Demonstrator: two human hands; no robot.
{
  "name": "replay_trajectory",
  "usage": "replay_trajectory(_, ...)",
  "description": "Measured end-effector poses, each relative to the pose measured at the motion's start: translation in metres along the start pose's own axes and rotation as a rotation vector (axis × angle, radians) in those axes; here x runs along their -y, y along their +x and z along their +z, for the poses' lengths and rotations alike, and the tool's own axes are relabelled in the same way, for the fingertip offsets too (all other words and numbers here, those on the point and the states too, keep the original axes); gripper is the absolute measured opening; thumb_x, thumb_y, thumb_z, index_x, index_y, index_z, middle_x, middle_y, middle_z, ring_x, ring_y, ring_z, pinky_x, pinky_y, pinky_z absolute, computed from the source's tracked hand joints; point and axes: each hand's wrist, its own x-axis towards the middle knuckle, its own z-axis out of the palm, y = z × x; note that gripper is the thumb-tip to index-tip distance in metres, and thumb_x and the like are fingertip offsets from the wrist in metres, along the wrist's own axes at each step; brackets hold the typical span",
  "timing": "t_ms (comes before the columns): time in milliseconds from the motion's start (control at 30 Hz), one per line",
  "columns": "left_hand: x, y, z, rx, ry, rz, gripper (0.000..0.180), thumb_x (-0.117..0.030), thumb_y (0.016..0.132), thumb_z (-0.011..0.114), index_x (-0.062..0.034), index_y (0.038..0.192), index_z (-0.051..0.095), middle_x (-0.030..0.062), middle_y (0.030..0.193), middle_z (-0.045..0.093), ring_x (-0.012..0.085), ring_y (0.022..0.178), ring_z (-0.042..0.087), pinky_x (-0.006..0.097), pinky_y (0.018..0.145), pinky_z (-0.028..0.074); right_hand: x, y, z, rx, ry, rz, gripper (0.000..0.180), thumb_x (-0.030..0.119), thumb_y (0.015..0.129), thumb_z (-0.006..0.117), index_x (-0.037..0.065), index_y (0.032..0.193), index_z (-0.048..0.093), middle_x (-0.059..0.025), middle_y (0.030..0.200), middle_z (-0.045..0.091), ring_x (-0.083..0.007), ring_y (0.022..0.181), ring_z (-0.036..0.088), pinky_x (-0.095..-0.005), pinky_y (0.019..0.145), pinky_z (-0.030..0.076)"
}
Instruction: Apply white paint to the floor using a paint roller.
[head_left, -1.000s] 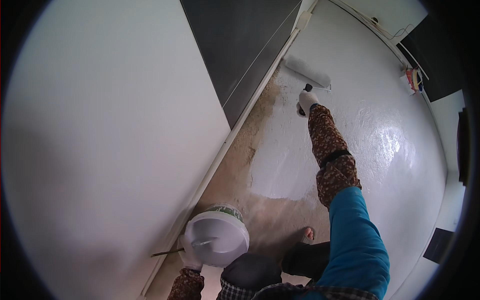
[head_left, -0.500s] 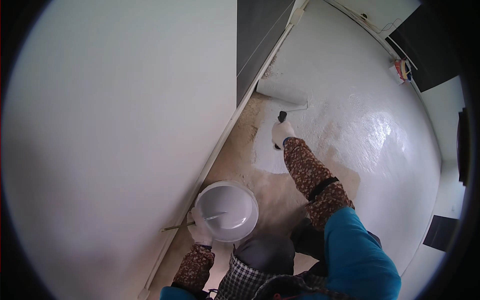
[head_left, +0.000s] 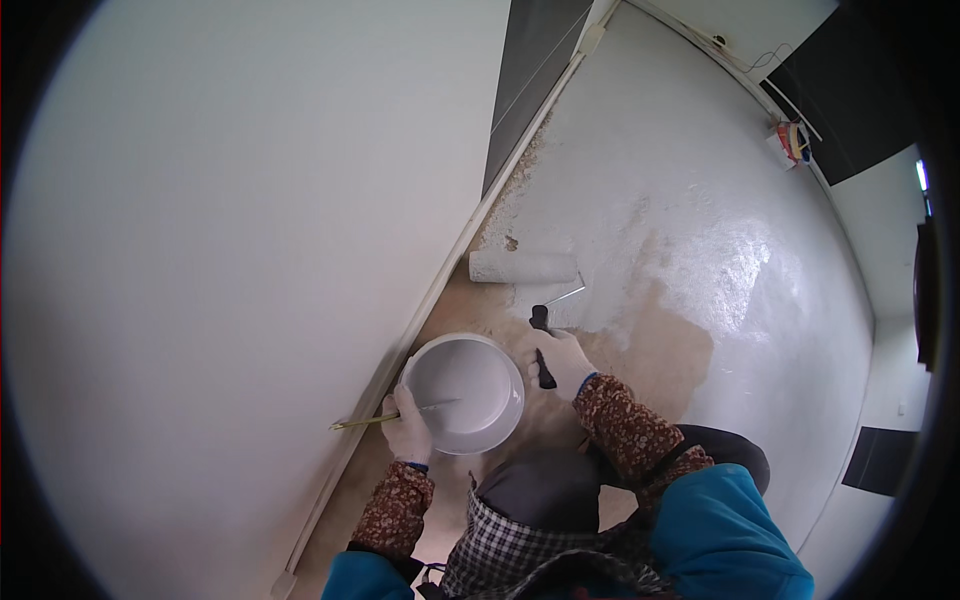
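My right hand (head_left: 565, 362), in a white glove, grips the black handle of a paint roller (head_left: 522, 266). The roller's white sleeve lies on the floor at the edge of the wet white coat, close to the wall base. My left hand (head_left: 408, 428), also gloved, holds the rim of a white paint bucket (head_left: 496, 352) standing on bare tan floor. A thin yellowish stick (head_left: 365, 422) crosses under the left hand and reaches into the bucket. The bucket is partly filled with white paint.
A white wall (head_left: 250, 250) fills the left side, with a dark panel (head_left: 535, 70) farther along. Glossy white-painted floor (head_left: 720, 200) spreads to the right; a bare tan patch (head_left: 660, 350) lies near my knees. A small orange and white object (head_left: 790, 140) sits by the far wall.
My right hand has pulled the roller back along the wall toward me, from arm's length to just beyond the bucket. The bucket and left hand now sit closer to view centre.
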Motion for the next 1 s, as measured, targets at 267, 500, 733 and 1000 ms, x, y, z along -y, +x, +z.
replay_trajectory(267,0.035,-0.011,-0.035,-0.007,-0.247,0.007,0.054,-0.041,0.103,0.043,0.0099,0.118,0.057,0.0195,0.115,0.063,0.025,0.102,0.061,0.035,0.087,0.048,-0.011,-0.012,0.017,-0.109,0.271,-0.082,0.011,0.02,0.089,0.058,0.01,0.092,0.055,-0.0006,0.064,0.05,-0.0126,0.045,0.049,-0.0294,0.038,0.042)
replay_trajectory(500,0.062,-0.007,-0.048,-0.061,-0.355,-0.052,0.05,-0.038,0.104,0.043,0.0066,0.124,0.055,0.0137,0.117,0.062,0.0202,0.102,0.061,0.034,0.089,0.049,0.038,0.077,0.046,-0.333,0.268,-0.31,0.017,0.025,0.092,0.051,0.008,0.095,0.053,-0.0013,0.066,0.052,-0.0126,0.046,0.05,-0.03,0.038,0.038)
replay_trajectory(733,0.077,-0.005,-0.055,-0.023,-0.285,-0.029,0.052,-0.035,0.099,0.056,0.0044,0.132,0.049,0.0148,0.125,0.059,0.0248,0.108,0.061,0.035,0.093,0.049,0.036,0.058,0.07,-0.28,0.407,-0.251,0.013,0.021,0.096,0.045,0.009,0.102,0.044,-0.0044,0.06,0.048,-0.0175,0.04,0.047,-0.0343,0.033,0.035)
replay_trajectory(1000,0.09,-0.015,-0.067,-0.001,0.317,0.191,0.062,-0.037,0.095,0.061,0.003,0.138,0.042,0.0166,0.131,0.054,0.0263,0.114,0.056,0.037,0.097,0.047,0.109,0.139,0.033,-0.34,0.461,-0.369,0.012,0.021,0.094,0.046,0.009,0.094,0.044,-0.0043,0.064,0.049,-0.0152,0.045,0.049,-0.0295,0.034,0.035)
